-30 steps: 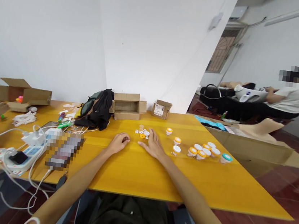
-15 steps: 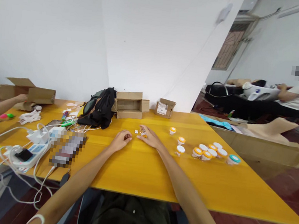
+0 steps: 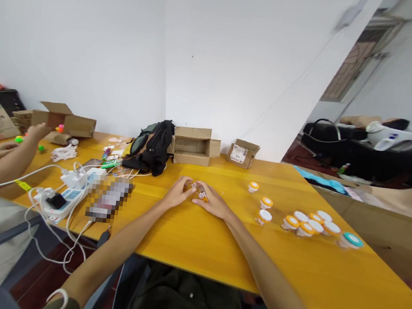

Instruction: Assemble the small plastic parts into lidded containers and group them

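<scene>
Small white pieces with dark spots [image 3: 201, 194], which look like dice, lie in a cluster on the yellow table [image 3: 195, 238]. My left hand [image 3: 178, 193] curves around their left side, thumb and fingers apart. On the other side my right hand [image 3: 213, 204] is cupped with its thumb spread from the fingers. The two sets of fingertips nearly meet at the far side of the cluster. Part of the cluster is hidden behind the fingers, and I cannot tell which pieces are touched.
Several clear jars with orange or white lids [image 3: 305, 229] stand at right, one teal-lidded [image 3: 352, 240]. Cardboard boxes [image 3: 192, 145] and a black bag [image 3: 157, 148] sit at the back. Left are a phone [image 3: 110, 200], a power strip [image 3: 59, 206] with cables, and another person's arm [image 3: 16, 166].
My left hand has moved in to the right, closing the gap to my right hand around the spotted pieces. The view has turned left. The other person's arm has shifted.
</scene>
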`<state>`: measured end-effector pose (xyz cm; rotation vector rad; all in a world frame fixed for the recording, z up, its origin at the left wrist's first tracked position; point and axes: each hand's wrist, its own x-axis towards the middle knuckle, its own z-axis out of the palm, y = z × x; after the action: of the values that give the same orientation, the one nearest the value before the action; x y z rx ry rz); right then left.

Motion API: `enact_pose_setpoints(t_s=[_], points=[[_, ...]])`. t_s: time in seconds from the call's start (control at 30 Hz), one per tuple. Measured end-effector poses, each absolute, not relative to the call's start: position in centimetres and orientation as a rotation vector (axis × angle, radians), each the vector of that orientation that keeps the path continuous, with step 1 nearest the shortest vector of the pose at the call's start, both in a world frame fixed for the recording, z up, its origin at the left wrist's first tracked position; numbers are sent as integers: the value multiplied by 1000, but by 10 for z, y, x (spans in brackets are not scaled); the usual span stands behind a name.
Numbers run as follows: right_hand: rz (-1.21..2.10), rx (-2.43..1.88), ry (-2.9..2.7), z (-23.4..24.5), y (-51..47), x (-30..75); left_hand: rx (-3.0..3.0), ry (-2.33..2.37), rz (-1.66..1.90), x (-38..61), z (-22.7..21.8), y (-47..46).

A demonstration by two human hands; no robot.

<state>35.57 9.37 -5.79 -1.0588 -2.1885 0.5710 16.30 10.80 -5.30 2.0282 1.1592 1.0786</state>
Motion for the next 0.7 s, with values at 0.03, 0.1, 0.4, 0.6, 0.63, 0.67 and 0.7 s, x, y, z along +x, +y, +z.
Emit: enact_pose_setpoints(t_s=[0.03, 0.1, 0.4, 0.6, 0.63, 0.67, 0.7], points=[[588, -1029, -2187, -58, 92, 353, 2021, 1137, 1084, 163, -53, 107], [629, -968, -2179, -60, 89, 348, 2019, 1087, 1085, 163, -53, 106], [799, -1000, -1839, -73, 89, 344, 2184, 1028, 977, 161, -53, 107], [462, -1204, -1675, -73, 96, 371, 2325, 1083, 917, 161, -53, 106], [359, -1249, -1684, -73, 96, 378, 2334, 1091, 910, 161, -53, 106], [258, -1285, -1717, -74, 96, 385, 2339, 1100, 908, 162, -53, 106], [163, -1326, -1762, -75, 95, 391, 2343, 1108, 905, 162, -53, 106]])
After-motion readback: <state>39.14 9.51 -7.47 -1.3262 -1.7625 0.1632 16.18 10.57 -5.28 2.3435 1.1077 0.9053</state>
